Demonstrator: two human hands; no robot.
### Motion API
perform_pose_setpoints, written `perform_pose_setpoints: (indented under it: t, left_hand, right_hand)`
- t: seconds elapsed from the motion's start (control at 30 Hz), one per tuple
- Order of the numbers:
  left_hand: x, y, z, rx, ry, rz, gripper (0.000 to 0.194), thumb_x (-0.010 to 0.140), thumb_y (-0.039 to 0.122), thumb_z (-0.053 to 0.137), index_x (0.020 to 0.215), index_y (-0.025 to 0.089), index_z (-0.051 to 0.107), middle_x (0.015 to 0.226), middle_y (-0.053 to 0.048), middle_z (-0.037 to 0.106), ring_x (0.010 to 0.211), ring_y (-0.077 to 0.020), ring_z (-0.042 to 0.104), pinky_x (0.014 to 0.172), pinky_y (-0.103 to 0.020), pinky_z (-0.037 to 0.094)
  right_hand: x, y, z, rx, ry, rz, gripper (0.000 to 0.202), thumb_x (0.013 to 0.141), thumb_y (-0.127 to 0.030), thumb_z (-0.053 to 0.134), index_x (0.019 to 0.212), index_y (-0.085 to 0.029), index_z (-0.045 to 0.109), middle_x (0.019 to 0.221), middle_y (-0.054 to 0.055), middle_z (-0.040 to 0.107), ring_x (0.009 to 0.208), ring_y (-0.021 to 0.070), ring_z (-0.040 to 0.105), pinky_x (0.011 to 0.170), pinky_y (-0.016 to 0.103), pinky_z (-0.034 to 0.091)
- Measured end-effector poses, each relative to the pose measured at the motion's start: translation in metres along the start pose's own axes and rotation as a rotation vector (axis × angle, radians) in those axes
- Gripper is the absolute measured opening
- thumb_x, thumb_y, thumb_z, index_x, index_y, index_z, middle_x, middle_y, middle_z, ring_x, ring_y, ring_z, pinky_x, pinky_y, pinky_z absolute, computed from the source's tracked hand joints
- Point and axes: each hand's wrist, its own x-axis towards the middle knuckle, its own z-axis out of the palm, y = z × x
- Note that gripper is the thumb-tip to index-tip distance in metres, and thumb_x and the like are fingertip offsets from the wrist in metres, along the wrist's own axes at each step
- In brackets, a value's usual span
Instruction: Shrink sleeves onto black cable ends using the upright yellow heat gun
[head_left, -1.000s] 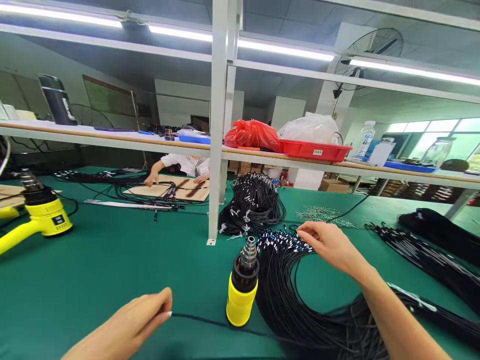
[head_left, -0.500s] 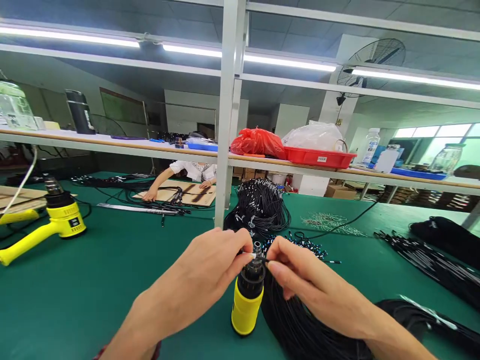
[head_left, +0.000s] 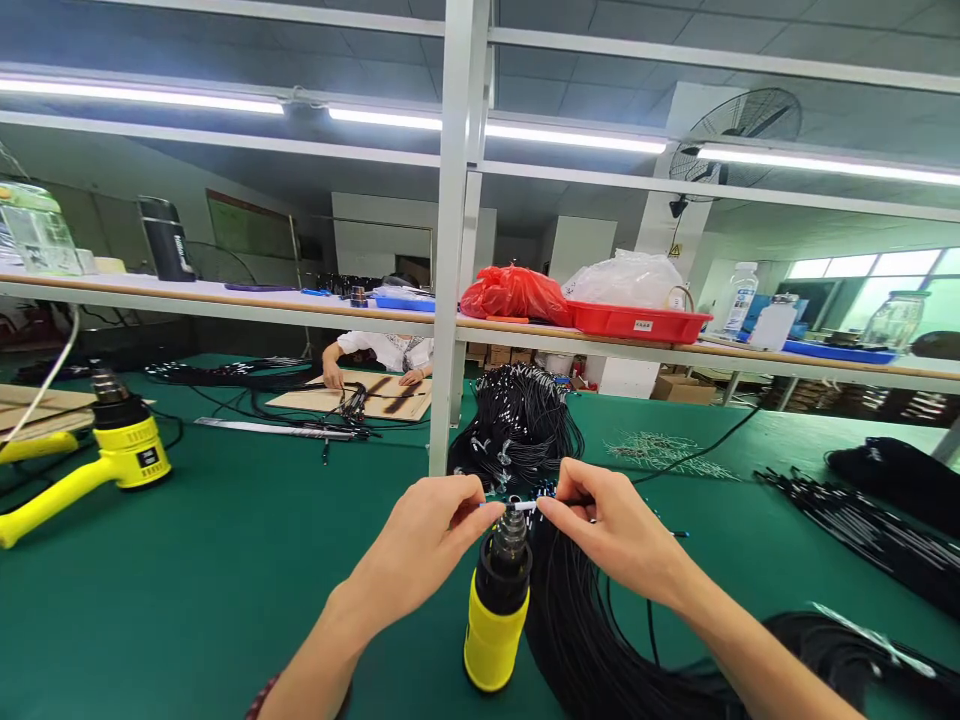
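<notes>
Between my two hands a thin black cable with a white sleeve is stretched level, just over the nozzle of an upright yellow heat gun. My left hand pinches its left end between thumb and forefinger. On the other side, my right hand pinches the cable near the right edge of the white sleeve. Right of the heat gun lies a thick bundle of black cables, partly hidden behind my right hand and forearm.
A second yellow heat gun stands at the left. Behind the hands are a heaped cable bundle and a white post. A shelf crosses above the green table. Across the table, a co-worker's hand is over a wooden board.
My hands have drawn slightly apart at the nozzle, and more of the white sleeve shows between them. The co-worker's hand has moved to the right over the board.
</notes>
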Motion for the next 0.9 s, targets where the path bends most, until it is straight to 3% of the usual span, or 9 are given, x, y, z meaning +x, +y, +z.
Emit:
perform_pose_setpoints:
  t: [0.17,0.73,0.9]
  left_hand:
    - [0.004,-0.008,0.007,-0.176,0.031,0.017,0.046,0.097,0.049,0.029,0.069,0.016,0.048,0.065,0.001,0.051,0.061,-0.0120,0.042,0.057,-0.024,0.029]
    - [0.013,-0.016,0.013,-0.192,0.054,-0.029,0.038,0.092,0.047,0.044,0.069,0.017,0.050,0.067,0.003,0.053,0.063,-0.0118,0.041,0.056,-0.023,0.029]
    - [0.013,-0.014,0.011,-0.226,0.063,-0.039,0.024,0.088,0.038,0.050,0.078,0.018,0.057,0.076,0.001,0.061,0.071,-0.0138,0.049,0.062,-0.023,0.035]
  right_hand:
    - [0.006,0.003,0.005,0.013,0.016,0.003,0.031,0.086,-0.039,0.053,0.069,-0.016,0.041,0.060,-0.002,0.044,0.054,0.0083,0.033,0.048,0.020,0.023]
    - [0.016,0.009,0.011,-0.089,0.022,0.045,0.029,0.083,-0.038,0.055,0.068,-0.017,0.044,0.059,-0.002,0.049,0.053,0.0100,0.037,0.050,0.021,0.024]
    - [0.014,0.008,0.006,-0.059,-0.024,0.012,0.028,0.088,-0.038,0.050,0.072,-0.016,0.056,0.065,0.000,0.055,0.057,0.0112,0.042,0.053,0.022,0.027]
